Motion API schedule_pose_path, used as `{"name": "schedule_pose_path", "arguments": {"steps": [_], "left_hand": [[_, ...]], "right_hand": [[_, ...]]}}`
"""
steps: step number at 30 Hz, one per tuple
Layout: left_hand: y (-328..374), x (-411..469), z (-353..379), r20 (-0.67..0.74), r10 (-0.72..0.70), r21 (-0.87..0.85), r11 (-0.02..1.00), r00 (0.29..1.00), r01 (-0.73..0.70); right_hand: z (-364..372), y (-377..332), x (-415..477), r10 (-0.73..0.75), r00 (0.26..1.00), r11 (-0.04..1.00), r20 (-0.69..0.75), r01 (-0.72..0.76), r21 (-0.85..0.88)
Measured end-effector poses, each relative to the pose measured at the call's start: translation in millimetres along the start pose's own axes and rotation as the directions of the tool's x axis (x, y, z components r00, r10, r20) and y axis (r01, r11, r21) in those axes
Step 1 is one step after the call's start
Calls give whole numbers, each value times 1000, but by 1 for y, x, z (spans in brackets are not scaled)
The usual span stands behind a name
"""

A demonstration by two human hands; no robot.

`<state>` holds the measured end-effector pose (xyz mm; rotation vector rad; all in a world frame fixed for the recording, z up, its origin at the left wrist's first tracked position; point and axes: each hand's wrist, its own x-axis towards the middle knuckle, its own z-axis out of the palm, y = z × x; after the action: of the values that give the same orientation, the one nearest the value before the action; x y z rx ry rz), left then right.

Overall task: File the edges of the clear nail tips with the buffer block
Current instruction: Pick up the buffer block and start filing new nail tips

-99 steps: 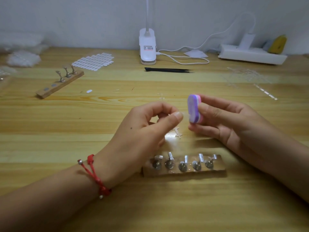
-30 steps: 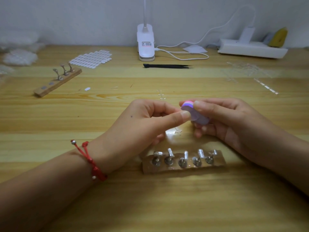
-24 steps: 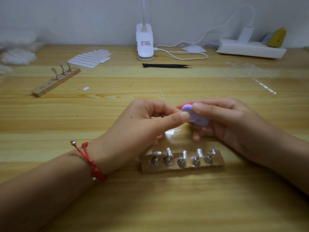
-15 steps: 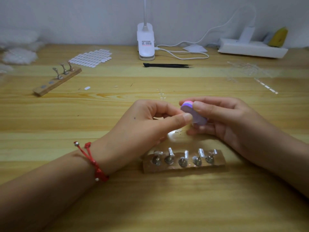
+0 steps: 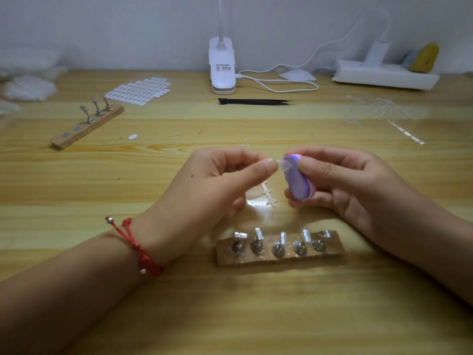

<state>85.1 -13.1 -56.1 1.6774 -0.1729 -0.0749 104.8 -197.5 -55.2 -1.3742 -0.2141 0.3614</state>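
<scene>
Over the wooden table point(image 5: 76, 175), the left hand point(image 5: 204, 190) pinches a clear nail tip point(image 5: 283, 165) against the buffer block point(image 5: 298, 179) gripped by the right hand point(image 5: 358, 190); filing seems underway, and the next stroke likely needs light pressure.

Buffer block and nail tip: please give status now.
Left hand pinches clear nail tip. Right hand grips buffer block, tip against it. Nothing in the way.

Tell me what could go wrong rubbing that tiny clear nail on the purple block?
The clear nail tip is pinched only by its end in the left hand, so a hard rub on the buffer block might flick it away. Fingers of the right hand sit near the rubbing spot and might get scuffed.
</scene>
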Motion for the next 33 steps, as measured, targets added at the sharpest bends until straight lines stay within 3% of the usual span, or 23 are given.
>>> {"name": "schedule_pose_path", "arguments": {"steps": [4,8,12,16,20,24,29,33], "left_hand": [[1,0,1,55,-2,12,1000,998,2],[0,0,0,8,-11,-1,1000,1000,11],[0,0,2,78,-20,16,1000,997,18],[0,0,1,44,-34,-13,999,998,34],[0,-1,3,79,-27,7,1000,997,27],[2,0,1,28,-25,-35,999,999,26],[2,1,-2,87,-60,-1,998,994,60],[2,1,-1,75,-41,-12,999,996,42]], "right_hand": [[2,1,1,-28,998,1000,-56,28,7],[2,0,0,-19,999,1000,-28,19,0],[2,1,1,-43,996,999,-76,45,24],[2,1,1,-22,999,1000,-32,22,-4],[1,2,2,-46,994,998,-98,51,41],[2,2,0,-24,998,1000,-52,24,-5],[-2,2,3,-31,995,996,-91,39,85],[-2,3,2,-15,999,999,-37,17,45]]}}
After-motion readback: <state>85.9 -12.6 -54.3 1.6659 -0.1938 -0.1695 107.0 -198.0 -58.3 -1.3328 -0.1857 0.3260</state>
